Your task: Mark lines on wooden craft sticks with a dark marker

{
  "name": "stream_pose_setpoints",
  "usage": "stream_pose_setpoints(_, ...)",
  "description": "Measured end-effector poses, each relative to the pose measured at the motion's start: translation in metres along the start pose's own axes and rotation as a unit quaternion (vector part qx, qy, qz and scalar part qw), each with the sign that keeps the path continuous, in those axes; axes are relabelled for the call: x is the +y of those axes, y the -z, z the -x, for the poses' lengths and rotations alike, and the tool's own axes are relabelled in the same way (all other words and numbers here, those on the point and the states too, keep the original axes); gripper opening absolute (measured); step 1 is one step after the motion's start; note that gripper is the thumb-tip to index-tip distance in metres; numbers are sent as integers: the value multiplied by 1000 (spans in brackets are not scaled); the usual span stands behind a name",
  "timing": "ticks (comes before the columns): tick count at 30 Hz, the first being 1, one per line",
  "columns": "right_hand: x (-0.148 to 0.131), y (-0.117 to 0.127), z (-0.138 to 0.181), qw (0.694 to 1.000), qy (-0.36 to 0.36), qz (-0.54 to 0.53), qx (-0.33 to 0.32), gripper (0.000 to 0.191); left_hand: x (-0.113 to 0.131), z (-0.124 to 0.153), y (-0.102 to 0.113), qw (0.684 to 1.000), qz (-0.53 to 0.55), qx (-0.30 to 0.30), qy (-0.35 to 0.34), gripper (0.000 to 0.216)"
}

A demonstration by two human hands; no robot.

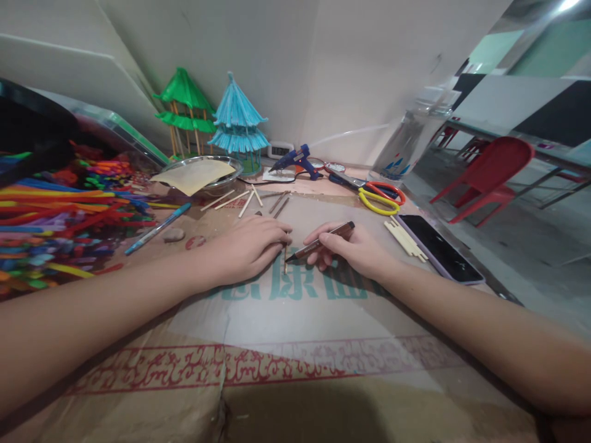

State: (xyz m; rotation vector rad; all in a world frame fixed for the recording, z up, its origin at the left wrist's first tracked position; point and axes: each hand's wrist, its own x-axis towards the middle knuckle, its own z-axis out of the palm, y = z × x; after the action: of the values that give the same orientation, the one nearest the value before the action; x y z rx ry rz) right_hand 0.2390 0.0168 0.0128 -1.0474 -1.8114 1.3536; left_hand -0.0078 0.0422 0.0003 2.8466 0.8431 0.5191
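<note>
My right hand (355, 249) is closed around a brown marker (318, 244), its dark tip pointing down and left. That tip meets a thin wooden stick (285, 266), partly brown, on the cardboard-covered table. My left hand (261, 245) lies over the table, its fingertips closed on the stick's upper part and hiding some of it. Beyond the left hand are two brown sticks (281, 208) and several pale sticks (247, 203). More pale sticks (406, 240) lie in a row right of my right hand.
A phone (441, 246), scissors with yellow and red handles (381, 200) and a blue glue gun (300, 163) lie to the right and back. Green (184, 111) and blue (240, 120) model pavilions stand behind a metal plate (235, 166). Colourful pipe cleaners (60, 215) heap at left, near a blue pen (157, 229).
</note>
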Motion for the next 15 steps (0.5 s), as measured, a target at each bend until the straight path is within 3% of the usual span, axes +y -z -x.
stream_pose_setpoints(9, 0, -1, 0, 1000, 6, -2, 16, 33, 1, 0, 2, 1000, -12, 10, -1, 33)
stream_pose_setpoints(15, 1, 0, 0, 1000, 2, 3, -7, 33, 1, -1, 3, 1000, -15, 11, -5, 31)
